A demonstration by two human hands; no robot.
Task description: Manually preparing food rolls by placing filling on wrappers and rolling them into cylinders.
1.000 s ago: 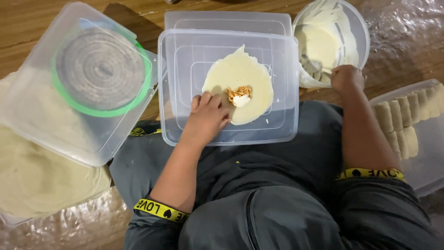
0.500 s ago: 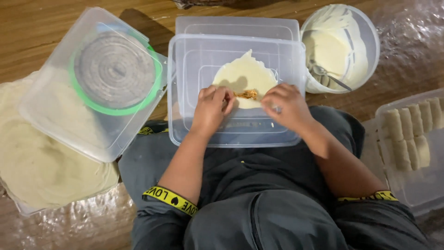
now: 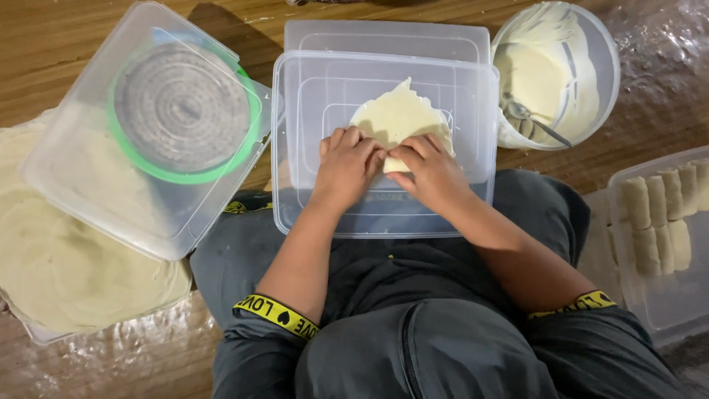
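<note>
**Surroundings: tubs, bowl, stacked sheets**

Far left, a stack of pale round sheets (image 3: 52, 273) lies on plastic film. Partly over it sits a clear lidded tub (image 3: 66, 185) with a green-rimmed sieve (image 3: 181, 111) inside. Upper right: a white bowl (image 3: 598, 44) of creamy batter, with a metal spoon (image 3: 528, 118) in it. At the right edge, a clear tray (image 3: 650, 310) holds rows of pale rolls (image 3: 657, 222).

Left hand (image 3: 347, 166) and right hand (image 3: 428, 171) side by side, fingers (image 3: 369, 151) curled.
</note>
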